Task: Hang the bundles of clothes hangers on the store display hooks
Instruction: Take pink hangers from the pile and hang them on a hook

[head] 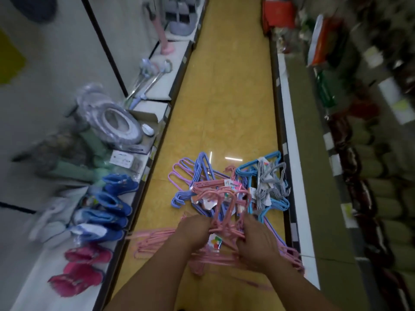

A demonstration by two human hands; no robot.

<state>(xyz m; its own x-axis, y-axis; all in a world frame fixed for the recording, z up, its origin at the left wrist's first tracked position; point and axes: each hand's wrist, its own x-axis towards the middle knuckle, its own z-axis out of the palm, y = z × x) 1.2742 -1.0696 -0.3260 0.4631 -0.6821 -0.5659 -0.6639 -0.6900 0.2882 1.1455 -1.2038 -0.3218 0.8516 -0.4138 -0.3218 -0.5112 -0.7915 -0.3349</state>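
**Pink hanger bundle – grab it at the hook necks, not the arms**

Both hands are low centre of the frame, on the same pink hanger bundle (pixel 224 232). Left hand (pixel 195 230) has its fingers curled round the bunched pink wires at the neck end; right hand (pixel 256 240) is curled in from the other side, fingers closed on the same cluster. So both are gripping, nothing loose in either, tho motion blur hides exactly which wires each finger has.

Handling, imo: thin coated-wire hangers, light per piece but a bundle has some heft. Stiff-ish yet springy, and the arms fan out and snag on neighbours. Coating looks smooth so prob a bit slippery. Best hold = where the hooks bunch together, near the paper label (pixel 215 241), so the hooks stay aligned for the display hook. No display hooks clearly visible in frame btw.

Looks: pink, w/ a white tag w/ coloured dots. Rest of the stock lies on the yellow floor (pixel 224 97) just above the hands, mid-frame: purple hangers (pixel 202 167), blue hangers (pixel 249 169), grey hangers (pixel 268 178), another pink bundle (pixel 208 187), all tangled/overlapping. More pink hangers (pixel 152 241) sit lower left of the hands.
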